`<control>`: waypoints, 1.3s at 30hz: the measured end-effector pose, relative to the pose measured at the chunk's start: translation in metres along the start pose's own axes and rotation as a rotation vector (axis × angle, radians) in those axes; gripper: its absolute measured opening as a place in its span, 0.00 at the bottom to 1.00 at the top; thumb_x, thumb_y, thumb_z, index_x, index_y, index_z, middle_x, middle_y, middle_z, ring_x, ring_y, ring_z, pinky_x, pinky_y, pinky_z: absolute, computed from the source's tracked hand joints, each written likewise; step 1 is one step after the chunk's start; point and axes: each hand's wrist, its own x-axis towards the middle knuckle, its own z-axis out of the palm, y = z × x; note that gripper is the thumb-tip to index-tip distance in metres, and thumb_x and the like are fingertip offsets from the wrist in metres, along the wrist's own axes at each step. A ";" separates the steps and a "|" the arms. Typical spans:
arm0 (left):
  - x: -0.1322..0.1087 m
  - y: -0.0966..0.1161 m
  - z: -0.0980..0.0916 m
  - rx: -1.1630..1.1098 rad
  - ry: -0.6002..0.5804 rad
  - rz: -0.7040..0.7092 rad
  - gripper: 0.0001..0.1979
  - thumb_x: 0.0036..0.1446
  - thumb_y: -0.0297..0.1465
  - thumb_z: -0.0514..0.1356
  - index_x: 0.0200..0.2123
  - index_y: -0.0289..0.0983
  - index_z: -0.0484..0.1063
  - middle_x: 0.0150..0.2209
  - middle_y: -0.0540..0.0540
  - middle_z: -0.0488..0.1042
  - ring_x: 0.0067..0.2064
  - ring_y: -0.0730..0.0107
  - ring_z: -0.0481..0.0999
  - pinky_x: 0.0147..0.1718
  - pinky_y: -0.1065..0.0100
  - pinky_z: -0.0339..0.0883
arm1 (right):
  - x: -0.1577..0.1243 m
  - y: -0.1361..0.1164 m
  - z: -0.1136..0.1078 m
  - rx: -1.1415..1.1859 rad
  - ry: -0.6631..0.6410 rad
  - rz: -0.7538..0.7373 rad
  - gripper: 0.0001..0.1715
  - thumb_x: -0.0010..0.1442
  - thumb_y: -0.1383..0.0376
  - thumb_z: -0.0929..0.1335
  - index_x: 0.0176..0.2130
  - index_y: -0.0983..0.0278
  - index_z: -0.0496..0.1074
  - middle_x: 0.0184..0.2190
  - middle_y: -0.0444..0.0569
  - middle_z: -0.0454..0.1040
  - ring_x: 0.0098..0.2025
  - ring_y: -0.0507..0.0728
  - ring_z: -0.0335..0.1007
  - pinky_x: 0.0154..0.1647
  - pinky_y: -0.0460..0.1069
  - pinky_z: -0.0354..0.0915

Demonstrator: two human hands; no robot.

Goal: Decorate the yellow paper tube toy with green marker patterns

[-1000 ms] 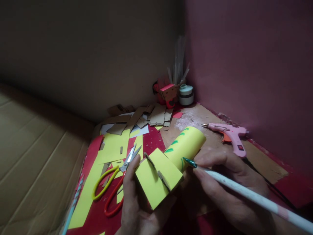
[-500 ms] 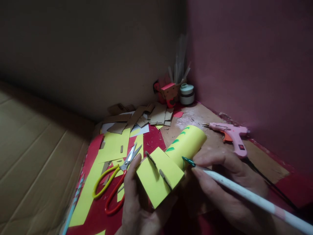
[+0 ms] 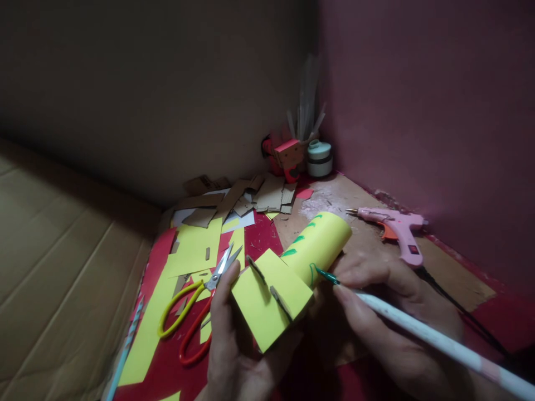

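A yellow paper figure, made of a box-shaped part (image 3: pixel 271 298) joined to a rolled tube (image 3: pixel 324 245), rests in my left hand (image 3: pixel 234 345). My left fingers are wrapped around the box part, from which two small dark strips of cardboard stick out. Green leaf-like marks (image 3: pixel 297 240) run along the tube's left side. My right hand (image 3: pixel 388 312) pinches a white-handled paintbrush (image 3: pixel 418 326) with a green tip. That tip is at the tube beside a fresh green outline, close to the box.
Scissors (image 3: pixel 214 281) with yellow and red handles lie beside my left hand among yellow paper pieces (image 3: pixel 194 245). Cardboard scraps (image 3: pixel 267 195) are heaped behind. A pink glue gun (image 3: pixel 397 223) lies at right. A lidded jar (image 3: pixel 320 160) and a small cardboard figure (image 3: pixel 288 159) stand in the corner.
The brush tip has shifted slightly right and down, and a thin green curved outline now shows on the tube. The yellow figure has moved slightly left.
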 end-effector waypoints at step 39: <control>-0.003 0.010 0.003 -0.061 0.029 -0.146 0.44 0.38 0.31 0.74 0.59 0.45 0.61 0.40 0.48 0.72 0.32 0.65 0.74 0.28 0.68 0.73 | 0.000 0.000 -0.005 0.076 -0.134 -0.006 0.14 0.61 0.74 0.66 0.40 0.54 0.68 0.29 0.45 0.74 0.23 0.52 0.70 0.17 0.46 0.63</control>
